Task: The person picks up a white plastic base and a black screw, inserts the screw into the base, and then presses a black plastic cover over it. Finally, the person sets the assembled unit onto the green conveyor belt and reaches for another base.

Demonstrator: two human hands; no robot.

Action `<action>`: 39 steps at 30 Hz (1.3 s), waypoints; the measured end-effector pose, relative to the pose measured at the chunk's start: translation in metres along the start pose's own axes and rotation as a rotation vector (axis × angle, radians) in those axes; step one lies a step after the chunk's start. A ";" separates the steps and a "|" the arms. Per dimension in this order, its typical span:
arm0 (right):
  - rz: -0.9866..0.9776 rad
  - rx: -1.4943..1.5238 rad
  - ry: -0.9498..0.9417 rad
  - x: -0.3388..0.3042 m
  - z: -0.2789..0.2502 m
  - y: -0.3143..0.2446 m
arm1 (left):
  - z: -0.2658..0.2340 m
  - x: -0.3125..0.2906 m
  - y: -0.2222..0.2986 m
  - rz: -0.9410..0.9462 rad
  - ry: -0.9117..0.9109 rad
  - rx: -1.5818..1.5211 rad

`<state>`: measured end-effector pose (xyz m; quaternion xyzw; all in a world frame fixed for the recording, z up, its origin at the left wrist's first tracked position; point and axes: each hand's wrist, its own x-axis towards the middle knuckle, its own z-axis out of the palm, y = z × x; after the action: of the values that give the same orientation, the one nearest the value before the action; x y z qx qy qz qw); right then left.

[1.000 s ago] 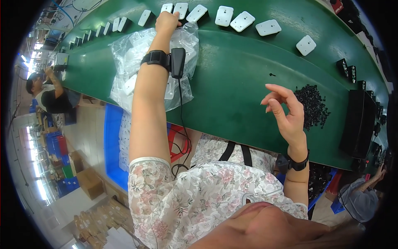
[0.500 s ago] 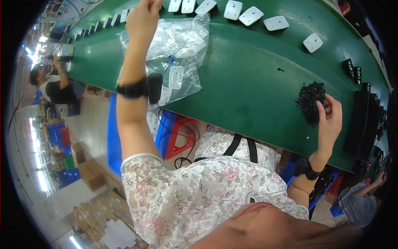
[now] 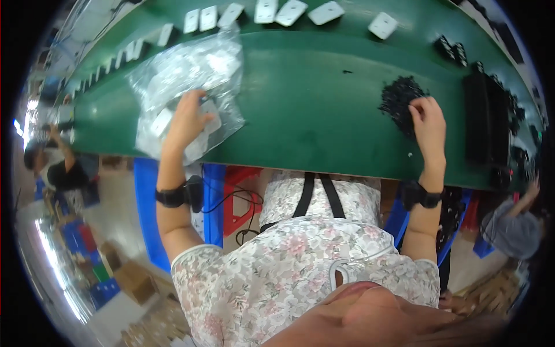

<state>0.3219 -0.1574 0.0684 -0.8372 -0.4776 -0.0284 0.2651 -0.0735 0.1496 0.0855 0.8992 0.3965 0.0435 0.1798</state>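
Over a clear plastic bag [image 3: 227,65] at the left, my left hand [image 3: 186,122] reaches down with thumb and forefinger apart. A white rectangular cover [image 3: 213,117] lies under these fingers; whether they touch it, I cannot tell. More white pieces show through the bag. On the right, a pile of small black parts [image 3: 400,95] rests on the green table. My right hand [image 3: 430,124] is at the pile's right edge, its fingertips pinched together. Whatever they hold is too small to make out.
White boxy pieces [image 3: 290,13] stand in a row along the table's [image 3: 300,115] far side. A long black box [image 3: 485,118] stands at the right, with black pieces [image 3: 451,51] beyond it. One loose black part [image 3: 347,72] lies mid-table. Other people sit at both sides.
My left hand has come back from the far row of white pieces to the bag, near the white cover. My right fingers have closed to a pinch at the pile. The view has shifted.
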 end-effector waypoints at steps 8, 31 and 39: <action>0.026 -0.167 0.011 0.006 0.007 0.009 | -0.006 0.010 -0.007 -0.037 0.041 -0.062; 0.204 0.970 -0.152 0.044 0.020 -0.101 | 0.065 0.050 0.207 0.254 0.207 -0.972; 0.172 1.162 -0.222 0.031 0.003 -0.117 | 0.056 0.039 0.216 0.485 0.219 -0.846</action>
<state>0.2433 -0.0846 0.1242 -0.5887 -0.3701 0.3469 0.6294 0.1158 0.0276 0.1076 0.8040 0.1400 0.3354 0.4707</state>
